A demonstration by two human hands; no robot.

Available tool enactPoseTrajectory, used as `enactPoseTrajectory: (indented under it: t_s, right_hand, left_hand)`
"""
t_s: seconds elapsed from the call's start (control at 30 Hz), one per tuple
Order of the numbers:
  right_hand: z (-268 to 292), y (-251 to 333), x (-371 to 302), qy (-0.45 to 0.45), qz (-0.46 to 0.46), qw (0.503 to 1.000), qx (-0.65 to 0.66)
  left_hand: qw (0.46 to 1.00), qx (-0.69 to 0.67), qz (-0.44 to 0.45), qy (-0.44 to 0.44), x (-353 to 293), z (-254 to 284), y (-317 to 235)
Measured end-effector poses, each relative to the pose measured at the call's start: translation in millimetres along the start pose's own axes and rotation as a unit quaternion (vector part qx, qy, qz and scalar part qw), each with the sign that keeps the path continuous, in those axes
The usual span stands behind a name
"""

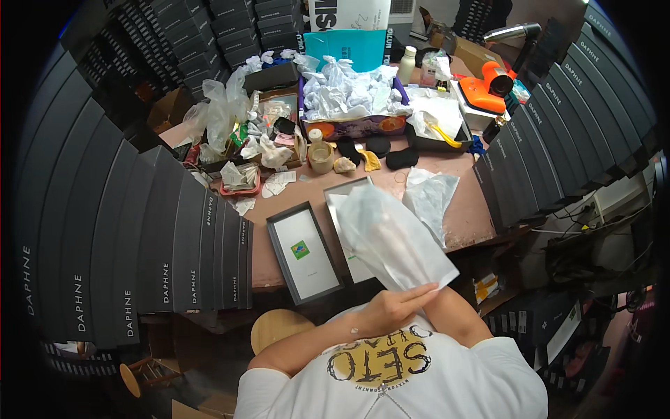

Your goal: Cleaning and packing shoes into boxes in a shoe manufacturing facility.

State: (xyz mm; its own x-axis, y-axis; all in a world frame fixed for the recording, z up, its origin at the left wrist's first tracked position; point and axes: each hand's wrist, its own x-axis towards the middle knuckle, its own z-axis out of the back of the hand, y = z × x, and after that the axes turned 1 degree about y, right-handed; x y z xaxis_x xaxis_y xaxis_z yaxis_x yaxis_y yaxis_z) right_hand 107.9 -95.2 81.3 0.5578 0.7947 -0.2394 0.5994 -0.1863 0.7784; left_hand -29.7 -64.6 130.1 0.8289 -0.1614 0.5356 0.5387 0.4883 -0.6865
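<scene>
A thin white translucent bag [370, 223] slants across the table in front of me. My left hand [405, 305] lies across my right wrist, its straight fingers closed together on the bag's near edge. My right forearm runs to the bag's mouth. A pinkish shape shows dimly through the bag, and my right hand's fingers cannot be made out. Beneath the bag lies an open grey box part [338, 202] with a white inside, partly covered. To its left is another shallow grey box part [305, 269], white inside with a green square sticker.
A second white bag [431, 199] lies at right. Stacks of dark shoe boxes flank the table at left [153, 237] and right [558, 146]. Behind stand a purple box [352, 128] of crumpled paper, a jar [320, 155], black pads [401, 158] and an orange tool [486, 89].
</scene>
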Motion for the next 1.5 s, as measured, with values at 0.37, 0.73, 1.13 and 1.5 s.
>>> enactPoseTrajectory:
  t_s: [0.37, 0.73, 1.13, 1.5]
  right_hand:
    - [-9, -4, -8, 0.033, -0.028, 0.999, 0.004]
    - [-98, -10, -15, 0.202, 0.311, 0.712, -0.597]
    - [-8, -34, -32, -0.081, 0.007, 0.993, 0.081]
    - [93, -129, 55, 0.026, -0.002, 0.769, -0.639]
  left_hand:
    - [0.994, -0.018, 0.094, 0.045, -33, 3, 9]
    - [0.496, -0.551, 0.429, -0.517, -114, 24, 58]
    - [0.902, 0.059, 0.391, -0.175, -72, -16, 51]
    - [0.899, 0.228, 0.365, -0.076, -44, 63, 166]
